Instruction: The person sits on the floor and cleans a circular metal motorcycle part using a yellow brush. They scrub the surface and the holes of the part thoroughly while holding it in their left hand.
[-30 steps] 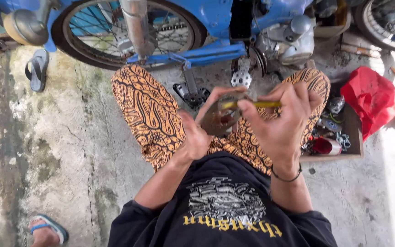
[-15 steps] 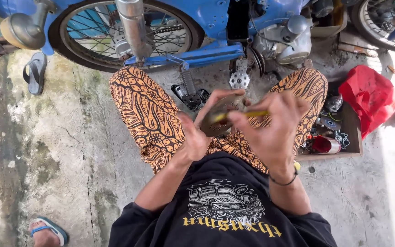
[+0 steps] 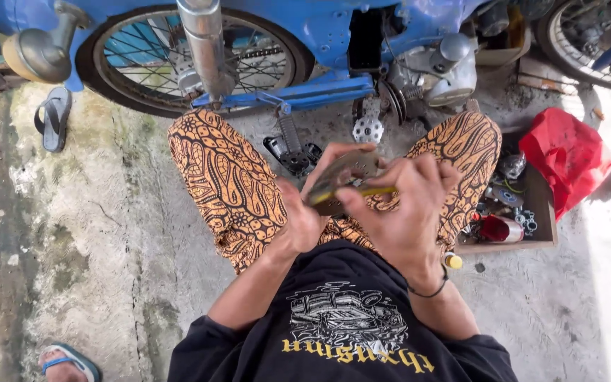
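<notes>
At nine o'clock we see a dark sandal (image 3: 53, 117) on the stained concrete floor (image 3: 93, 269). Toward eleven o'clock stands the spoked wheel (image 3: 192, 56) of a blue motorbike (image 3: 334, 28). At centre, above our patterned trousers (image 3: 228, 184), our left hand (image 3: 304, 212) is clamped around a small metal part (image 3: 351, 170): greyish, worn and flat-looking, tilted toward us. Our right hand (image 3: 408, 212) touches it, fingers closed on a thin yellow-handled tool (image 3: 362, 192) lying across the part. At three o'clock a wooden tray (image 3: 532, 240) of small parts sits beside a red bag (image 3: 567, 155).
</notes>
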